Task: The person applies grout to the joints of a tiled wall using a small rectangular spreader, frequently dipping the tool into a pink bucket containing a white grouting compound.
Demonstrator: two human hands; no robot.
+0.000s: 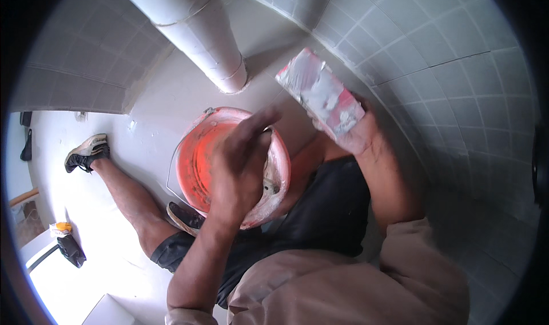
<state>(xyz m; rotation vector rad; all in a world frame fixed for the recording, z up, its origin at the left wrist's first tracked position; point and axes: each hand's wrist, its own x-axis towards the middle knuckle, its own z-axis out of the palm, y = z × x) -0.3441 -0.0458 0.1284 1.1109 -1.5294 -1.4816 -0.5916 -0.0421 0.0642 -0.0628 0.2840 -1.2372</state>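
Fingers of the right hand [359, 135] were closed around the near end of a flat, oblong block [323, 93], pink-red and smeared with white paste. It was raised to the right of the bucket, near a grey tiled wall [452, 90]. Gripping it by one end seemed to leave most of its coated face uncovered.

The left hand [237, 168] reached across the mouth of an orange-red bucket [197, 159], with at least one finger stretched toward the upper right. Its other fingers were partly hidden, so whether they held anything could not be told. White residue crusted the rim, and a thin wire handle [168, 173] hung down its left side.

The bucket was close in front of the seated person, probably so either hand could reach it. One leg stretched out left, ending in a shoe [87, 153]; the other, in black shorts [329, 210], was bent, perhaps to make room. Beyond the bucket, a white pipe [200, 45] met the pale floor [151, 125].
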